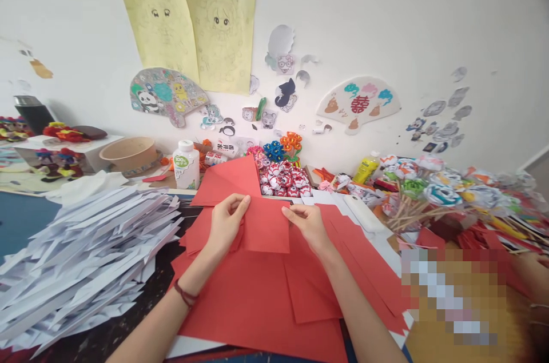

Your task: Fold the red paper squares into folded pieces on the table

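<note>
White wall (386, 8) behind a crowded, dark tabletop (122, 328), with two yellow drawing sheets (223, 37) and two decorated fan shapes (169, 97) up on it, among small paper cutouts. Close to the wall, a white bottle (186, 171), a round tan container (128, 154), a yellow bottle (366, 167) and a cluster of red-and-white pieces (285, 180).

At the center, a small red paper (266, 231), roughly square, raised just above larger red sheets (240, 300). Left hand (225, 223) at its upper left corner, in a narrow grip, thumb on top. Right hand (307, 226) at its upper right edge, also in a narrow grip, thumb and fingertips pinched on the paper. Dark bracelet (186, 294) around the left wrist.

Judging by the paper alone, a fairly early stage: small piece already at its own size, smooth and flat, with no fold or crease to be seen. More red paper loose underneath and to the right, also unfolded as far as visible. Whether cut or counted, impossible to tell.

To the left, a big heap of white paper strips (94, 248). To the right, colorful flowers on sticks (446, 188), a blurred patch, and part of another person's hand (532, 274) at the edge.
</note>
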Demonstrator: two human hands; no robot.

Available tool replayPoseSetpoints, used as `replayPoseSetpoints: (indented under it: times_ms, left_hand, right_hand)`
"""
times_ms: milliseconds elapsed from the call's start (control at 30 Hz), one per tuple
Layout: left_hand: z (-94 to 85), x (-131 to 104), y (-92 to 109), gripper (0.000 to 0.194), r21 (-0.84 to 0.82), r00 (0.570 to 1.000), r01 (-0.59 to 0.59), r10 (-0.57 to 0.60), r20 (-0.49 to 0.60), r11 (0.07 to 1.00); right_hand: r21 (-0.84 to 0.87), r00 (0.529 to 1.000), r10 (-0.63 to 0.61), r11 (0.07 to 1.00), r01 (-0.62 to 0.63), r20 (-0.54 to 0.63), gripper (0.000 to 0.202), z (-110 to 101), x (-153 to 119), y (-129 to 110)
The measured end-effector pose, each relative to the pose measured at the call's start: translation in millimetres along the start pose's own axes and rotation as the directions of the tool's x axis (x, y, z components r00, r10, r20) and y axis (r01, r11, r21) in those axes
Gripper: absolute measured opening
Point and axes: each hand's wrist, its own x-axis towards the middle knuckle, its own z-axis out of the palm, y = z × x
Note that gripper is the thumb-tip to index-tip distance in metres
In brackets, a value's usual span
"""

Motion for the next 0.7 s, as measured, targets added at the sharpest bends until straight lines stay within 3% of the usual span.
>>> replayPoseSetpoints:
  times_ms: [333,533,700]
  left_hand:
    - [-2.7,1.7,3.6,0.031,0.132,0.998,-0.061,0.065,-0.025,0.989]
    - [-5.3,1.5,3.9,0.032,0.295,0.986,-0.112,0.143,-0.085,0.949]
    - [-3.9,1.2,4.4,0.033,0.199,0.997,-0.043,0.054,-0.048,0.979]
  right_hand:
    - [-0.016,1.0,0.008,1.0,-0.007,0.028,0.039,-0.1,0.1,-1.0]
    - [-0.026,0.998,0.021,0.999,-0.019,0.051,0.035,-0.2,0.0,1.3]
    - [-0.029,1.0,-0.003,1.0,0.003,0.017,0.035,0.4,0.3,2.3]
